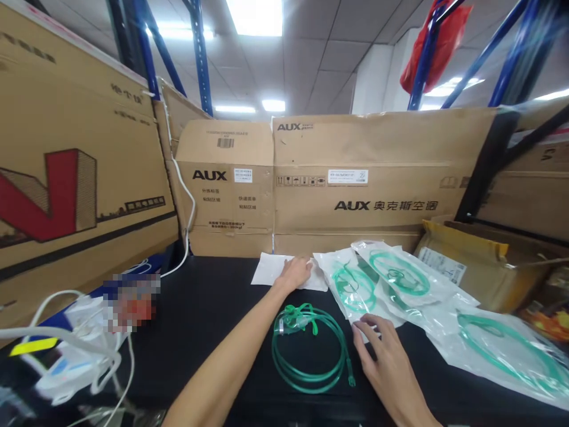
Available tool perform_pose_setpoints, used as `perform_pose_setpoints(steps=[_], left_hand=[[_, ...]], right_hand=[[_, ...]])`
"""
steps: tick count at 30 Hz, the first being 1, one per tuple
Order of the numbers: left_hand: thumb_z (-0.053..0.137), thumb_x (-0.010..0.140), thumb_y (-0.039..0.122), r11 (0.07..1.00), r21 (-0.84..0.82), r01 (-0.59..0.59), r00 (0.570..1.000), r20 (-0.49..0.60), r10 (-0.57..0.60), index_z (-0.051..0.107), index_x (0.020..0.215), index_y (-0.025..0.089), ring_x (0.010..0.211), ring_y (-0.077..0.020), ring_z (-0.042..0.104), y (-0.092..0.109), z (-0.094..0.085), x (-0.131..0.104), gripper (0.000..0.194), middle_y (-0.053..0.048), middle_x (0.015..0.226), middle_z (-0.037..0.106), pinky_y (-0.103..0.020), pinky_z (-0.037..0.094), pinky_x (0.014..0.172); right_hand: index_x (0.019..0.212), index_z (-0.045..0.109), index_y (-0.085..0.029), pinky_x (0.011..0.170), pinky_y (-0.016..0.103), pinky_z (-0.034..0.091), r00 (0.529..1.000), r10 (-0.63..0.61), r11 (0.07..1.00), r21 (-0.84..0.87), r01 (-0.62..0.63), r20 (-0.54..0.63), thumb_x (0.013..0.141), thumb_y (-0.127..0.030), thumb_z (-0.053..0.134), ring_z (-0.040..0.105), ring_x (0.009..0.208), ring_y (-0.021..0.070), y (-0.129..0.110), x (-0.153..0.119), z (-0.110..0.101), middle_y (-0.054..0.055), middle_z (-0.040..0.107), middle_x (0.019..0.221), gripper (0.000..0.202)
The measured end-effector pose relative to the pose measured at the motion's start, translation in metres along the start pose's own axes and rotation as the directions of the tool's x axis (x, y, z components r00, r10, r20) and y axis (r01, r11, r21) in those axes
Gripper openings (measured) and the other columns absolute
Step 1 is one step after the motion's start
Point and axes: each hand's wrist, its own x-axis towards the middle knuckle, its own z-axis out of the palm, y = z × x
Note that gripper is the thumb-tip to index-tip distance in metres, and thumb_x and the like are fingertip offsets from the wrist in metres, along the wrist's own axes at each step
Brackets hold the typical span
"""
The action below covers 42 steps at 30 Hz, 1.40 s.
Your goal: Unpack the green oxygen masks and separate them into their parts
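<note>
My left hand (296, 273) reaches to the far side of the black tabletop, its fingers bent together on a flat white wrapper (269, 270). Just in front of it lies a loose coil of green clear tubing (311, 385), with a clear plastic piece and green strap (302, 317) on its far side; the tube's end connector points toward my right hand. My right hand (386, 350) rests to the right of the coil with fingers apart. Its fingertips are at the near edge of a clear-and-white pouch (353, 287) holding green tubing.
More pouches of green tubing, a middle one (400, 273) and a right one (511, 350), overlap on the right. An open carton (480, 261) stands behind them. White cables and a power strip (66, 367) lie left. Large cardboard panels (377, 178) wall the back.
</note>
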Motion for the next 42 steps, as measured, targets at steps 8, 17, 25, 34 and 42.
perform_pose_setpoints(steps=[8, 17, 25, 34, 42], left_hand=[[0.062, 0.101, 0.046, 0.940, -0.254, -0.226, 0.959, 0.113, 0.261, 0.078, 0.102, 0.018, 0.090, -0.0201, 0.069, -0.022, -0.011, -0.072, 0.033, -0.004, 0.093, 0.077, -0.033, 0.052, 0.086], [0.053, 0.098, 0.069, 0.860, -0.487, -0.153, 0.955, 0.152, 0.256, 0.078, 0.116, 0.021, 0.093, -0.0196, 0.064, -0.060, -0.010, -0.067, 0.057, -0.003, 0.107, 0.075, -0.026, 0.045, 0.078], [0.073, 0.089, 0.059, 0.723, -0.690, -0.006, 0.850, 0.377, 0.368, 0.067, 0.102, 0.017, 0.074, -0.0147, 0.056, -0.059, -0.010, -0.066, 0.044, -0.002, 0.092, 0.068, -0.028, 0.042, 0.065], [0.080, 0.086, 0.034, 0.672, -0.739, 0.053, 0.874, 0.359, 0.326, 0.060, 0.097, 0.016, 0.066, -0.0102, 0.058, -0.046, 0.008, -0.063, 0.029, -0.003, 0.090, 0.069, -0.027, 0.038, 0.056], [0.082, 0.085, 0.036, 0.760, -0.650, 0.001, 0.893, 0.342, 0.292, 0.061, 0.103, 0.019, 0.067, -0.0106, 0.053, -0.050, 0.003, -0.064, 0.032, 0.000, 0.088, 0.062, -0.026, 0.038, 0.061]], right_hand=[[0.111, 0.075, -0.025, 0.087, 0.041, 0.062, 0.923, -0.311, 0.927, 0.288, 0.242, 0.227, 0.107, -0.020, 0.052, 0.071, 0.098, 0.0254, -0.022, 0.052, 0.034, 0.007, 0.073, 0.105, 0.024], [0.109, 0.066, -0.020, 0.071, 0.035, 0.058, 0.948, -0.240, 0.932, 0.324, 0.164, 0.208, 0.113, -0.027, 0.043, 0.072, 0.080, 0.0222, -0.015, 0.055, 0.056, 0.006, 0.072, 0.091, 0.024], [0.108, 0.064, -0.021, 0.079, 0.034, 0.052, 0.948, -0.097, 0.960, 0.281, 0.008, 0.303, 0.109, -0.025, 0.055, 0.072, 0.084, 0.0215, -0.006, 0.053, 0.051, 0.004, 0.075, 0.097, 0.010], [0.106, 0.071, -0.022, 0.083, 0.038, 0.048, 0.922, -0.122, 0.959, 0.282, 0.014, 0.369, 0.106, -0.027, 0.059, 0.072, 0.085, 0.0239, -0.007, 0.055, 0.047, 0.006, 0.078, 0.101, 0.013], [0.095, 0.068, -0.021, 0.066, 0.032, 0.039, 0.894, -0.174, 0.942, 0.333, 0.030, 0.414, 0.109, -0.026, 0.050, 0.057, 0.065, 0.0178, -0.006, 0.054, 0.049, 0.002, 0.067, 0.082, 0.023]])
